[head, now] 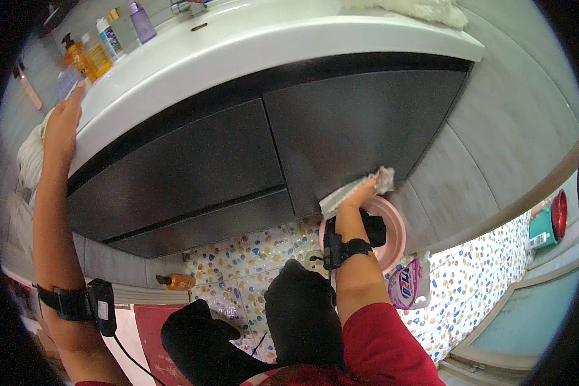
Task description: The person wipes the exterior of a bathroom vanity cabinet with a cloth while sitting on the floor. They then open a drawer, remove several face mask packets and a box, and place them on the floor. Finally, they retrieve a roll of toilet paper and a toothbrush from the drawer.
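Observation:
My right hand (359, 193) is shut on a light grey-white cloth (340, 195) and presses it to the lower part of the dark vanity cabinet door (357, 120). Below that hand stands a pink plastic basin (396, 231) with something dark in it. My left hand (67, 113) rests at the left end of the white washbasin countertop (289, 41), beside a purple mesh bath puff (69, 79); its fingers are partly hidden, so its hold is unclear. A whitish cloth bundle (31, 157) hangs next to the left wrist.
Pump bottles (79, 58), a tube (110, 39) and a purple bottle (142, 21) line the countertop. A fluffy cream cloth (429, 9) lies at its right end. On the pebble-patterned floor are an orange pump bottle (181, 281) and a purple-labelled detergent container (409, 284).

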A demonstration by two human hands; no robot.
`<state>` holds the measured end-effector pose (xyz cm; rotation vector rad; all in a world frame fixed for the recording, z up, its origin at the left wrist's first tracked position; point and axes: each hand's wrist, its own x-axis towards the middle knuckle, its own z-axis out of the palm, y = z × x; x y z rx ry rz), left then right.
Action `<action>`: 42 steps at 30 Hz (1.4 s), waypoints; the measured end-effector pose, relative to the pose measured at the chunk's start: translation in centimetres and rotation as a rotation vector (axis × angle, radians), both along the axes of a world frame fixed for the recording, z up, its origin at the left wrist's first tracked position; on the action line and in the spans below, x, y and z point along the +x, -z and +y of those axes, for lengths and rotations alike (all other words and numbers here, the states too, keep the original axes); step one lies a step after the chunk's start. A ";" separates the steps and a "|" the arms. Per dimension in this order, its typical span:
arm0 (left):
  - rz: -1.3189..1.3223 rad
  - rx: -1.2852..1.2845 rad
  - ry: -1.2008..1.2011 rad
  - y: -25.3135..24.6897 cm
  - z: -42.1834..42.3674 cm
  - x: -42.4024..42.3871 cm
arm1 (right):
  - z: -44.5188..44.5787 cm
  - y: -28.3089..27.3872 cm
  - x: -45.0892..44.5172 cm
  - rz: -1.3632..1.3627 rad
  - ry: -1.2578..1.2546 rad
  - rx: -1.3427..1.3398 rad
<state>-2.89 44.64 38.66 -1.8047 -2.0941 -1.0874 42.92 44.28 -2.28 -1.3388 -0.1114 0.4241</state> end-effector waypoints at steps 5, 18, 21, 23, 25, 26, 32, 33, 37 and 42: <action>-0.009 0.052 0.083 0.1 2.0 2.1 | 2.8 4.5 4.7 0.312 0.149 0.125; -0.056 0.078 0.021 0.5 0.9 -0.4 | 0.8 -23.3 4.9 -1.419 0.267 0.275; 0.014 0.037 0.094 0.4 1.5 -1.7 | 2.3 -18.8 8.5 -1.306 0.244 0.462; 0.063 0.000 0.054 -0.3 1.8 -1.9 | 4.2 -12.4 12.5 -1.056 0.196 0.445; 0.153 0.115 0.108 1.6 1.9 -2.7 | 2.8 -10.1 11.3 -0.701 0.174 0.232; 0.214 0.182 0.131 1.4 1.4 -2.8 | 3.2 -8.1 12.6 -0.747 0.096 0.136; 0.151 0.234 0.121 1.0 1.4 -1.9 | 2.8 -2.3 12.0 -0.641 -0.017 -0.041; 0.148 0.233 0.141 1.1 1.5 -1.2 | 2.3 -2.6 10.7 -0.616 0.003 -0.026; 0.206 0.003 0.078 0.1 2.1 -2.1 | 0.3 -3.0 4.0 -0.533 0.009 -0.010; 0.513 0.090 0.110 0.1 2.9 -4.4 | -1.7 -4.6 -5.7 -0.440 -0.077 0.028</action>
